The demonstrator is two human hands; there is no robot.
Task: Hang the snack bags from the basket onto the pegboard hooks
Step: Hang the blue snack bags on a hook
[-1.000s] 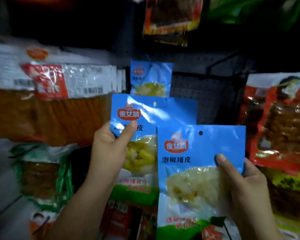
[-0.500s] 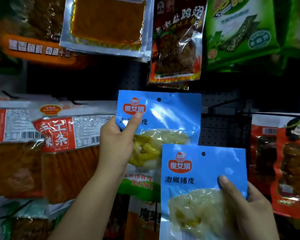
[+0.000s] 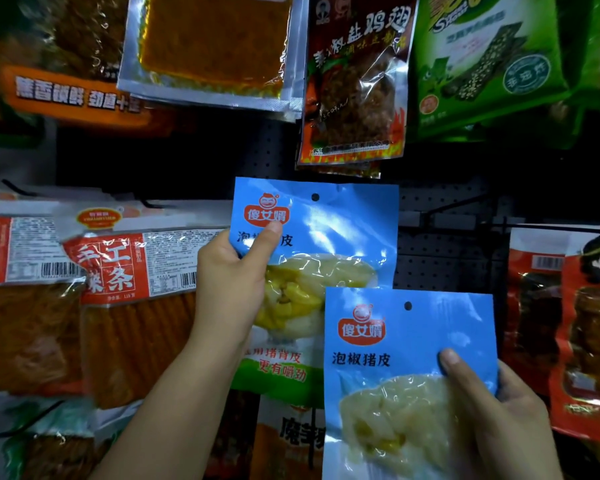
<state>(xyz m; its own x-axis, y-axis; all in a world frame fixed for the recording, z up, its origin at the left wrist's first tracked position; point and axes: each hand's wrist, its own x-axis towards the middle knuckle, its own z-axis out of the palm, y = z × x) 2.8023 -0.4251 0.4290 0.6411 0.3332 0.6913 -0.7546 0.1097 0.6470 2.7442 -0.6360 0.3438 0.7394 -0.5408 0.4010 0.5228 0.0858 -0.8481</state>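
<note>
My left hand [image 3: 229,285] grips a blue snack bag [image 3: 329,237] by its left edge, thumb on the front, and holds it upright against the black pegboard [image 3: 440,265]. A round hang hole shows near the bag's top middle. Lower and to the right, my right hand [image 3: 492,417] holds a second blue snack bag [image 3: 388,358] of the same kind by its right side, overlapping the first bag's lower corner. A bare black hook [image 3: 454,206] sticks out of the pegboard just right of the upper bag. The basket is out of view.
Hung packs crowd the board: orange strip packs [image 3: 136,306] at left, a silver-edged orange pack [image 3: 215,46] and a dark red chicken-wing pack [image 3: 357,81] above, a green seaweed bag [image 3: 489,60] at top right, and red packs [image 3: 575,323] at right.
The view tilted upward, bringing the upper row of packs into sight. My left hand lifted its blue bag against the pegboard, covering the blue bag hanging there. The right hand's bag stayed lower.
</note>
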